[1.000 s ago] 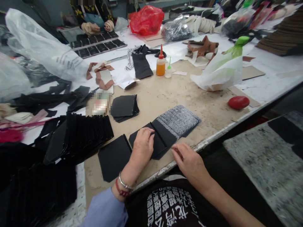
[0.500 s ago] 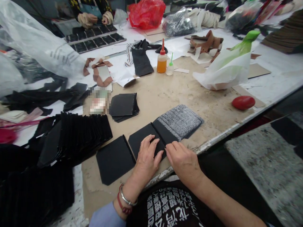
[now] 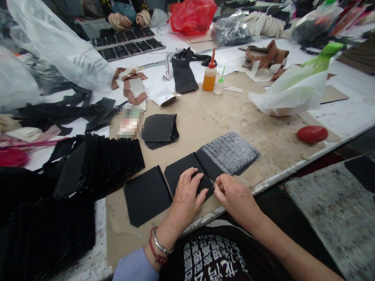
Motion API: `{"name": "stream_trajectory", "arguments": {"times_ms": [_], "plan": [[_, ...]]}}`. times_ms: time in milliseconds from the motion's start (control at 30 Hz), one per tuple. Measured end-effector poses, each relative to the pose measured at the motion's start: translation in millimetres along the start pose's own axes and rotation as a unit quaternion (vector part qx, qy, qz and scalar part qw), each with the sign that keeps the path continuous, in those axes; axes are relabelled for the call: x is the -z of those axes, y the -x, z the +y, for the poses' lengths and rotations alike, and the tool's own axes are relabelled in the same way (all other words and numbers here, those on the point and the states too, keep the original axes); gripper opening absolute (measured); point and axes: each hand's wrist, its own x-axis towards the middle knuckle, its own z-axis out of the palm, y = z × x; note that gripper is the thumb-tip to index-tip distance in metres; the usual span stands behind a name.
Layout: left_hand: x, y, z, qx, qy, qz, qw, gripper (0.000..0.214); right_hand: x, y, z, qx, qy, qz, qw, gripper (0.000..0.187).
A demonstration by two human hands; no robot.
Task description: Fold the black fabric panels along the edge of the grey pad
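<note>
I have my left hand (image 3: 188,197) spread wide on the panel (image 3: 182,164), presumably steadying it; my right hand (image 3: 234,193) pinches narrowly at its near right corner.

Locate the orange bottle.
In the head view, the orange bottle stands just right of upper centre, between the black cloth and the green-tipped bottle.

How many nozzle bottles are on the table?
2: an orange bottle, and a small green-tipped bottle just right of it, both beyond the left hand. Bags could hide more.
</note>
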Motion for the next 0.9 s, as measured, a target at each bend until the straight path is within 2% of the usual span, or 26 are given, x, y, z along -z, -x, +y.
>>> {"name": "stream_trajectory", "arguments": {"times_ms": [167,267,467,633,700,767,900], "plan": [[-0.3,0.3,-0.5,0.003,0.005,0.004,1.0,0.036,6.2,1.7,-2.8,0.008,-0.037,-0.021,0.999,0.016],[-0.8,0.6,-0.2,0.006,0.004,0.001,1.0,0.035,4.9,3.5,-8.8,0.008,-0.038,0.011,0.999,0.017],[-0.8,0.3,-0.7,0.002,-0.002,-0.007,1.0,0.036,-1.2,2.3,-12.2,0.03,0.023,0.055,0.998,0.015],[2.2,-1.8,-1.0,0.007,-0.009,-0.018,1.0,0.045,3.6,-3.5,0.1,-0.013,-0.107,-0.002,0.994,0.013],[3.5,-2.5,-0.7,0.003,-0.013,-0.029,0.999,0.045,4.4,-4.0,3.7,-0.018,-0.122,-0.018,0.992,0.012],[3.9,-2.8,-0.5,-0.005,-0.021,-0.034,0.999,0.042,3.9,-2.3,4.3,0.006,-0.091,-0.008,0.996,0.012],[2.5,-2.1,-0.8,-0.015,-0.031,-0.03,0.999,0.038,2.4,3.7,-0.3,0.085,0.016,0.052,0.995,0.015]]}}
